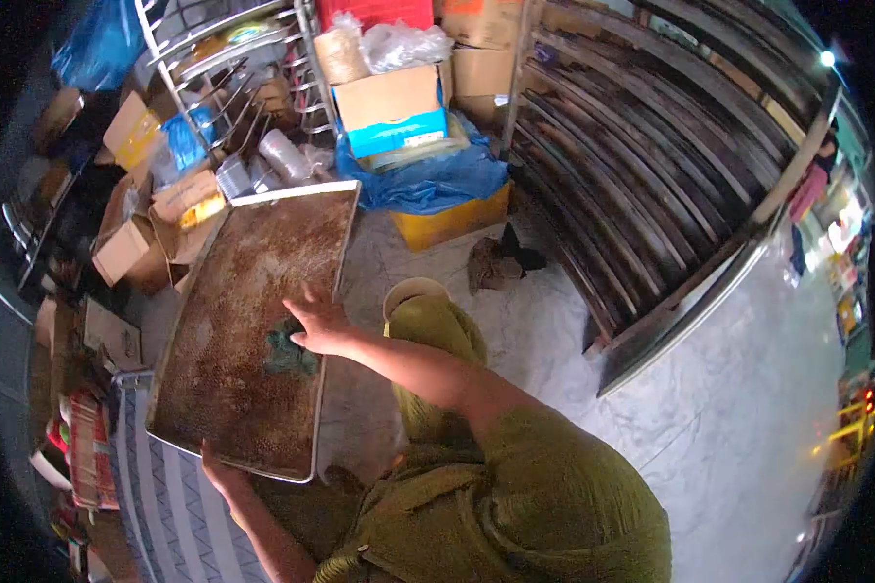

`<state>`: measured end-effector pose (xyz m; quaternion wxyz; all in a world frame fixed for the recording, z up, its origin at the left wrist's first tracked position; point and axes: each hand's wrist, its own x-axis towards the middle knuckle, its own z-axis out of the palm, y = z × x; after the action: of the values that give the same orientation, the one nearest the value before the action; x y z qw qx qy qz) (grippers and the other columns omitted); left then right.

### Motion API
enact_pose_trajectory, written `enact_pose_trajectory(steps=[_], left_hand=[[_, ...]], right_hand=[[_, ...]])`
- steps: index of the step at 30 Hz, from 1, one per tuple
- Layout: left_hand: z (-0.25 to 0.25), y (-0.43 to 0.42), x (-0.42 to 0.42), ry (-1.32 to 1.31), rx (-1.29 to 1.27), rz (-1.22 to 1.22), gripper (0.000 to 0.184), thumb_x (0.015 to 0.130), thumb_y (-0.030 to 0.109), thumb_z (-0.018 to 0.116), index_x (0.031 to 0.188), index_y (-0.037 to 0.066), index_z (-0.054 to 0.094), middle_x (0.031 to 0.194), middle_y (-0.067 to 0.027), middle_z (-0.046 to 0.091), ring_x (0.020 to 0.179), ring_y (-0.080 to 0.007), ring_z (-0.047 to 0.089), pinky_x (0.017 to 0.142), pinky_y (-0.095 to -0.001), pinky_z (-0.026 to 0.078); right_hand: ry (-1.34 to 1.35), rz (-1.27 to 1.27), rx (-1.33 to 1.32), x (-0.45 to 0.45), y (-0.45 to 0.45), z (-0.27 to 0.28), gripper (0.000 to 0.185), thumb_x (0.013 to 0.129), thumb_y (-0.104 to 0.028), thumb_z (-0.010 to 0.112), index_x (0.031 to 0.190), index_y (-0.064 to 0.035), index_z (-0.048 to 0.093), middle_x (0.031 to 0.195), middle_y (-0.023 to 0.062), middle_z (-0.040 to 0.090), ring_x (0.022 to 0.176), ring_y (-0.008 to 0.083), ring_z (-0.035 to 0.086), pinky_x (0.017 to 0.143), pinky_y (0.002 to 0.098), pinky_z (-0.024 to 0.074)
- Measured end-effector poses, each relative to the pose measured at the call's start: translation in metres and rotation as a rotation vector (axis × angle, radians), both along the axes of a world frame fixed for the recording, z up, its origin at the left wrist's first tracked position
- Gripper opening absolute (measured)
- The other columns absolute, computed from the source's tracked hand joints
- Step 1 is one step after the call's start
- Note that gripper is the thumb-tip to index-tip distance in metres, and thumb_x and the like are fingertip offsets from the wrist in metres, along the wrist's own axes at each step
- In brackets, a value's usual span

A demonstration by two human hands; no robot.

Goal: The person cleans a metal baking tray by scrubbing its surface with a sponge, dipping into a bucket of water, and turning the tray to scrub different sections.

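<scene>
A large, brown-stained metal tray with a pale raised rim is tilted in front of me. My left hand grips its lower edge, with most of the fingers hidden behind the rim. On the tray's right half, my right hand presses against a crumpled green cloth. The thumb lies over the cloth while the other fingers are spread on the tray. Part of the cloth is hidden under the hand.
A slatted dark rack stands at the right. Cardboard boxes and a metal rack crowd the left. Behind the tray sits a yellow crate with blue plastic. A dark crumpled item lies on the floor.
</scene>
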<state>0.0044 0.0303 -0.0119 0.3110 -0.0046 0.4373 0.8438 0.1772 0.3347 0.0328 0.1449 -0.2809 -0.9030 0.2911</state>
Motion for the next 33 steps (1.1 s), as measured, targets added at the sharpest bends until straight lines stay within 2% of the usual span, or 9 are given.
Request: enact_pose_trajectory(steps=[4,7,11,15,23,28,30,32,33], left_hand=[[-0.009,-0.005,-0.011,0.133,-0.088,0.028,0.037,0.087,0.029,0.043,0.112,0.002,0.048,0.108,-0.0165,0.055,0.093,-0.0345,0.055,0.076,-0.0481,0.049],[-0.009,-0.005,-0.014,0.097,-0.053,-0.011,0.039,0.086,0.03,0.044,0.113,0.002,0.049,0.113,-0.017,0.053,0.097,-0.0363,0.054,0.082,-0.0512,0.046],[0.018,0.003,0.007,0.046,-0.042,-0.078,0.045,0.085,0.03,0.045,0.118,-0.001,0.047,0.119,-0.0172,0.051,0.104,-0.0351,0.052,0.091,-0.0505,0.04],[0.025,0.005,0.012,-0.018,-0.066,0.019,0.046,0.084,0.031,0.045,0.118,0.0,0.047,0.118,-0.0174,0.052,0.106,-0.0357,0.05,0.092,-0.0507,0.039],[0.07,0.01,0.038,0.021,-0.007,0.03,0.052,0.084,0.038,0.046,0.122,0.003,0.045,0.122,-0.0145,0.05,0.11,-0.033,0.047,0.089,-0.0507,0.041],[0.046,0.007,0.018,0.066,0.129,0.077,0.048,0.086,0.039,0.046,0.12,0.006,0.048,0.121,-0.0113,0.051,0.104,-0.0308,0.052,0.085,-0.046,0.045],[0.048,0.015,0.027,0.076,0.136,0.16,0.049,0.086,0.039,0.045,0.123,0.007,0.046,0.123,-0.0105,0.049,0.106,-0.0298,0.051,0.086,-0.0446,0.044],[0.055,0.019,0.031,0.11,0.055,0.222,0.052,0.082,0.041,0.049,0.121,0.007,0.046,0.12,-0.0115,0.052,0.107,-0.032,0.049,0.088,-0.0454,0.042],[0.056,0.021,0.034,0.147,0.021,0.263,0.05,0.082,0.04,0.05,0.12,0.007,0.048,0.117,-0.0116,0.053,0.105,-0.0316,0.05,0.089,-0.0439,0.041]], right_hand=[[-0.143,-0.124,-0.109,-0.006,0.022,-0.036,0.07,0.078,-0.037,0.058,0.136,-0.0124,0.027,0.142,0.0233,0.013,0.125,0.039,0.031,0.1,0.051,0.0285],[-0.204,-0.048,-0.274,0.022,0.017,0.002,0.07,0.079,-0.038,0.056,0.136,-0.0082,0.026,0.139,0.0265,0.02,0.116,0.0407,0.042,0.095,0.0476,0.037],[0.009,-0.18,-0.3,0.032,0.012,0.012,0.071,0.077,-0.039,0.057,0.133,-0.0041,0.03,0.127,0.0282,0.04,0.11,0.0419,0.046,0.092,0.0444,0.0399],[0.087,-0.102,-0.444,0.008,0.032,-0.02,0.073,0.073,-0.041,0.062,0.125,0.0048,0.039,0.122,0.0278,0.045,0.11,0.0387,0.048,0.094,0.0421,0.0377],[0.251,-0.158,-0.418,0.011,0.023,-0.01,0.065,0.069,-0.037,0.064,0.117,0.003,0.048,0.119,0.0215,0.051,0.111,0.0356,0.047,0.092,0.0403,0.0391],[0.251,-0.226,-0.434,0.005,0.021,-0.012,0.062,0.068,-0.037,0.068,0.112,0.0031,0.052,0.108,0.0221,0.057,0.102,0.0317,0.054,0.089,0.0374,0.0418],[0.329,-0.173,-0.487,0.005,0.02,-0.011,0.059,0.067,-0.038,0.069,0.107,0.0032,0.055,0.096,0.0203,0.061,0.091,0.0283,0.058,0.081,0.0356,0.0452],[0.365,-0.08,-0.46,-0.007,0.027,-0.028,0.043,0.069,-0.036,0.069,0.089,0.0005,0.058,0.065,0.0094,0.059,0.062,0.0191,0.056,0.058,0.0329,0.0444],[0.609,-0.054,-0.655,0.004,0.009,-0.007,0.037,0.071,-0.035,0.068,0.08,-0.0012,0.056,0.062,0.0083,0.057,0.058,0.0169,0.053,0.054,0.0337,0.0412]])
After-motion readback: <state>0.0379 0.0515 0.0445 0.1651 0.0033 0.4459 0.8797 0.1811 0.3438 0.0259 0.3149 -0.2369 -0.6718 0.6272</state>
